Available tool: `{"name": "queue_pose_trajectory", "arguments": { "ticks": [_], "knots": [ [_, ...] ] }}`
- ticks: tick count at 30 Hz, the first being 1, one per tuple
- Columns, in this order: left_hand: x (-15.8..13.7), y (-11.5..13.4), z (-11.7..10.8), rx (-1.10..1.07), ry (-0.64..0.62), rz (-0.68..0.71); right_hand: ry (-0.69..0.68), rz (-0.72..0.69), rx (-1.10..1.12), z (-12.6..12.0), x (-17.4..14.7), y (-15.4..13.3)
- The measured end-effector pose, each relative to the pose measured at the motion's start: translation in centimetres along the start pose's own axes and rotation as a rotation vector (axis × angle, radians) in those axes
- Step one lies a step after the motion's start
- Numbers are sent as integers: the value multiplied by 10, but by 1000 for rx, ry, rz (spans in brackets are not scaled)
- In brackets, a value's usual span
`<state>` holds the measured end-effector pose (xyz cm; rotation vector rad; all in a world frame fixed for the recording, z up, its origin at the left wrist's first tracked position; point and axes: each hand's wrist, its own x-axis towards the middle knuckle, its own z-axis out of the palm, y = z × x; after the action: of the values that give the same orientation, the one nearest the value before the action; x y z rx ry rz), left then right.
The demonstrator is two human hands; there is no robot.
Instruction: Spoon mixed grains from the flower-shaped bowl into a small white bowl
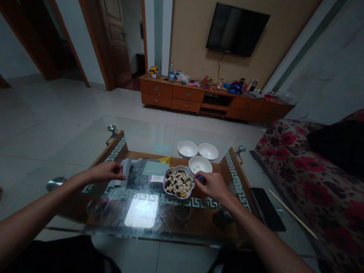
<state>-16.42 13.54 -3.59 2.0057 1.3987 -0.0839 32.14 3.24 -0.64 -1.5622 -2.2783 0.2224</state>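
Glass table (111,215) holds bean dish (178,183), 3 white bowls (200,164) beside for reach; right hand (213,185) pinches small blue object (200,177) at rim; left hand (106,172) loosely curled, holding nothing, resting for balance.

Your scalloped bowl of mixed beans (178,183) sits upright mid-bench; a small white bowl (200,164) stands just behind, far-right.

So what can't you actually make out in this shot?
- Head view: what the right hand pinches beside the bowl of mixed beans; the fingers hide most of it.
- Label text: too small.
- Left hand fingertips: whether they press the glass table is unclear in the dim light.
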Motion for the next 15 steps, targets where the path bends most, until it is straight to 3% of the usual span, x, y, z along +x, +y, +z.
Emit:
{"name": "queue_pose_trajectory", "arguments": {
  "ticks": [8, 15],
  "knots": [
    [2, -3, 1, -12, -4, 10, 51, -24, 80, 3, 1, -1],
    [2, -3, 1, -15, -1, 9, 402, 138, 222, -14, 5, 17]
  ]
}}
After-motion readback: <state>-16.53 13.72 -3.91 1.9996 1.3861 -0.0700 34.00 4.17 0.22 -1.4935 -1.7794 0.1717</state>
